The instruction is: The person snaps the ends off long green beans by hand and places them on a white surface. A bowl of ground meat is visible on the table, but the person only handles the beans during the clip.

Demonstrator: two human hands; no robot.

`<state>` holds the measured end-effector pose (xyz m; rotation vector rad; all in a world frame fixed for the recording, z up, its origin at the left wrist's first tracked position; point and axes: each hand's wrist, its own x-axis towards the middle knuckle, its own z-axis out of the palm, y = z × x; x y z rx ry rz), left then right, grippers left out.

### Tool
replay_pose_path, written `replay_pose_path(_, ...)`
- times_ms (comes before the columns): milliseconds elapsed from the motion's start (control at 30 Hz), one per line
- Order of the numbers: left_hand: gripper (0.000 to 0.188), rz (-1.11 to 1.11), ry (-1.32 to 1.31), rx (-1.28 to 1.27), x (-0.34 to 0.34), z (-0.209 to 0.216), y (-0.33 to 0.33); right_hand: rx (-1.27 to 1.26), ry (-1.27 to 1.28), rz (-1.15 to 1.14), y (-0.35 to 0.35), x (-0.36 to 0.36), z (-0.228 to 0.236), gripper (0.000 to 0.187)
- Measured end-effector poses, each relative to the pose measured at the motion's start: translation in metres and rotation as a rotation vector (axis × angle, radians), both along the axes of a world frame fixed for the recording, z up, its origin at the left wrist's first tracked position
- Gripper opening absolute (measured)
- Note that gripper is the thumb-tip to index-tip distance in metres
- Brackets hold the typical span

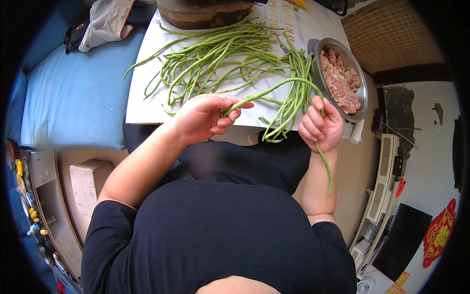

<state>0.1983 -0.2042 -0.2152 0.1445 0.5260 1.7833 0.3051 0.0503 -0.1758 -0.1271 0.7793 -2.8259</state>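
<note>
You grip long green bean (pixel 293 80) twice: left hand (pixel 208 115) pinches one end, right hand (pixel 320 125) closes farther along; bean arches sideways between, tail hangs below right.

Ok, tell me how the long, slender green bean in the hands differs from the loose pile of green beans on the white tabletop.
Number: the long, slender green bean looks single; the loose pile of green beans has many.
Support: the held bean is in the left hand and right hand; the pile lies on the white tabletop.
Shape: the held bean arches, one end dangling; the pile sprawls, overlapping.
Both are green and stringy.
</note>
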Motion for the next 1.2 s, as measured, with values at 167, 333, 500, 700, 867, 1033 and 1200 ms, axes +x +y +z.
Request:
replay_pose_path(167, 0.033, -0.024, 0.113, -0.024, 0.004, 0.005, 0.0, -0.009, -0.023, -0.006, 0.002, 0.001, -0.002, 0.028)
replay_pose_path(333, 0.03, -0.092, 0.375, -0.201, 0.007, 0.006, 0.0, -0.018, -0.056, -0.074, 0.004, 0.002, -0.001, 0.028)
replay_pose_path(500, 0.028, 0.064, 1.228, -0.637, 0.015, -0.019, 0.009, 0.291, -0.014, -0.08, -0.008, 0.013, 0.014, 0.03)
replay_pose_path(700, 0.025, 0.222, 1.739, -0.965, 0.001, -0.047, 0.01, 0.562, 0.179, -0.27, -0.02, 0.027, 0.033, 0.029)
replay_pose_path(867, 0.018, 0.196, 1.247, -0.934, -0.013, -0.052, 0.017, 0.908, 0.068, -0.45, 0.003, 0.005, 0.033, 0.027)
replay_pose_path(1033, 0.018, 0.258, 1.246, -0.919, -0.022, -0.063, 0.026, 2.199, -0.219, -0.6, 0.056, -0.049, -0.048, 0.034)
replay_pose_path(1200, 0.019, 0.312, 1.597, -0.998, -0.021, -0.06, 0.022, 2.536, -0.017, -0.691, 0.044, -0.044, -0.08, 0.036)
